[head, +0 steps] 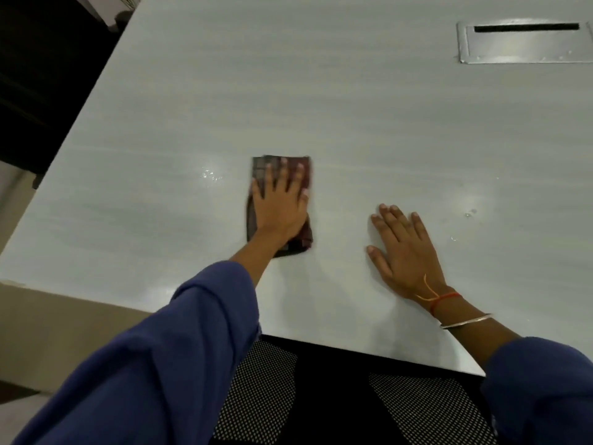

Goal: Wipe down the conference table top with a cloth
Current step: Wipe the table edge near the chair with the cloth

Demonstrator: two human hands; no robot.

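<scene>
Maroon checked cloth lies under the flat, spread-fingered left hand; right hand rests flat on the table.

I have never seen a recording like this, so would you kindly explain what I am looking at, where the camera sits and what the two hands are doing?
There is no machine here. A person wears one wide-angle camera on the head, and it looks down at their own two hands. The pale grey surface is the conference table.

The left hand lies flat with its fingers spread, pressing a dark checked, folded cloth onto the top. It presses the cloth rather than gripping it.

The right hand rests flat on the bare table beside it, apart from the cloth, and holds nothing.

At the far right, a metal cable hatch with a dark slot is set into the top. A few water drops glisten to the left of the cloth.
</scene>
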